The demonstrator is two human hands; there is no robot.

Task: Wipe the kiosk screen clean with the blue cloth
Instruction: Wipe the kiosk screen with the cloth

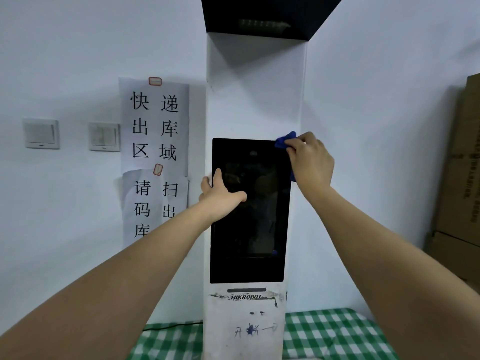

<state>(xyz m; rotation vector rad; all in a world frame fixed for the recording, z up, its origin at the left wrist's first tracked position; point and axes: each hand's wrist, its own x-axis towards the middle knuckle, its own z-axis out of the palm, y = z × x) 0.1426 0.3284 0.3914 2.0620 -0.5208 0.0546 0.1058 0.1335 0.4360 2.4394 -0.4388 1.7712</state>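
A tall white kiosk [254,100] stands in front of me with a dark, switched-off screen [249,229] set in its face. My right hand [311,162] presses a bunched blue cloth [284,140] against the screen's top right corner; most of the cloth is hidden under the fingers. My left hand [220,193] grips the screen's left edge about a third of the way down, thumb lying on the glass and fingers wrapped around the kiosk's side.
Paper notices [155,126] with large black characters hang on the wall to the left, beside two light switches [41,133]. Cardboard boxes [465,178] stack at the right edge. A green checked cloth [330,333] covers the surface under the kiosk.
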